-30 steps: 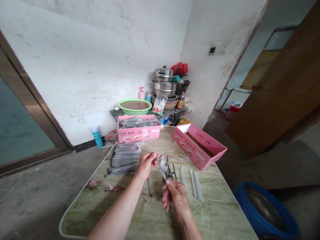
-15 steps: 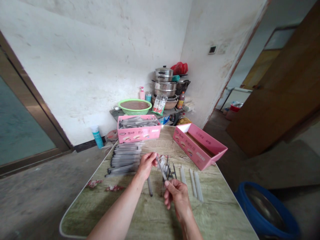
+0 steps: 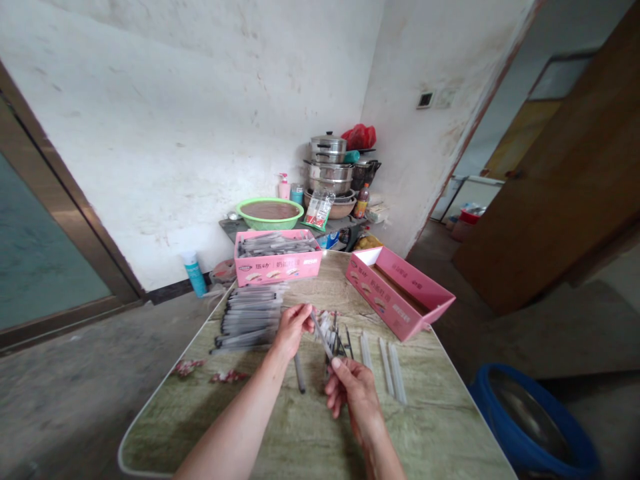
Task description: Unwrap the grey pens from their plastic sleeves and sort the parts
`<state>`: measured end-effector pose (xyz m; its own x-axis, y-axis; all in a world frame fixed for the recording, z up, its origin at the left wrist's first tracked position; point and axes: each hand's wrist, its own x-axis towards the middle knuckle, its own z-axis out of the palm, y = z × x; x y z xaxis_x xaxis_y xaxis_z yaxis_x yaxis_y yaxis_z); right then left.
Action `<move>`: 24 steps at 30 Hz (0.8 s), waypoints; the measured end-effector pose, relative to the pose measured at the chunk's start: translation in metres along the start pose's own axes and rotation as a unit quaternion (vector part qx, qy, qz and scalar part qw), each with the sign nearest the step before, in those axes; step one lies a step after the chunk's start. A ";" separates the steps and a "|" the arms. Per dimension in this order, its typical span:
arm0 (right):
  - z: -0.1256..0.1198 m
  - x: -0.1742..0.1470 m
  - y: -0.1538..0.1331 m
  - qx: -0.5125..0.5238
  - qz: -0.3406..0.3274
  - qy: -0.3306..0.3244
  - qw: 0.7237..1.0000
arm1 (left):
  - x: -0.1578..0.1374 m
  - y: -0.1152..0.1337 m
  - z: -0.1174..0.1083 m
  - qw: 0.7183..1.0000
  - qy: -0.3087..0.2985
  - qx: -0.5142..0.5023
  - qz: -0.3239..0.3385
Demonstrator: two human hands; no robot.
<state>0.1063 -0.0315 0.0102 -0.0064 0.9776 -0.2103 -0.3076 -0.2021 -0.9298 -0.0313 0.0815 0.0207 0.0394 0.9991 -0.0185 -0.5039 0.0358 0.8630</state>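
A slim grey translucent pen [image 3: 321, 335] is held at a slant above the table. My left hand [image 3: 296, 328] pinches its upper end, and at its lower end my right hand [image 3: 351, 388] has thumb and fingers closed on it. Beneath and behind it lies a loose heap of black and clear pen parts [image 3: 341, 340], partly hidden by my right hand. One more grey pen [image 3: 299, 373] lies alone between my forearms. To the left, many similar pens are stacked in a pile [image 3: 251, 317]. Several pale clear tubes [image 3: 396, 373] lie right of my right hand.
A pink box [image 3: 279, 272] filled with pens stands at the table's back left. Another pink box [image 3: 400, 293], open-topped, sits at the back right. Behind are a green basin [image 3: 270, 220] and stacked pots [image 3: 329, 175]. A blue tub [image 3: 535, 420] stands beyond the right edge.
Almost nothing differs. My right hand has shifted very slightly along the pen's lower end; both hands still hold it.
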 end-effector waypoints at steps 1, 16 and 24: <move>0.000 0.000 0.000 0.001 0.006 -0.006 1.000 | 0.000 0.000 0.000 1.000 0.001 0.000 0.000; 0.002 -0.003 -0.002 0.024 -0.013 -0.001 1.000 | 0.001 -0.002 -0.002 1.000 0.001 0.004 0.002; 0.001 -0.002 0.000 0.033 0.012 -0.016 0.999 | 0.002 -0.001 -0.002 1.000 0.001 0.000 0.004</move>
<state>0.1050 -0.0335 0.0110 -0.0446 0.9741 -0.2217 -0.3682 -0.2224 -0.9028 -0.0319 0.0830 0.0186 0.0337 0.9994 -0.0121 -0.5042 0.0274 0.8632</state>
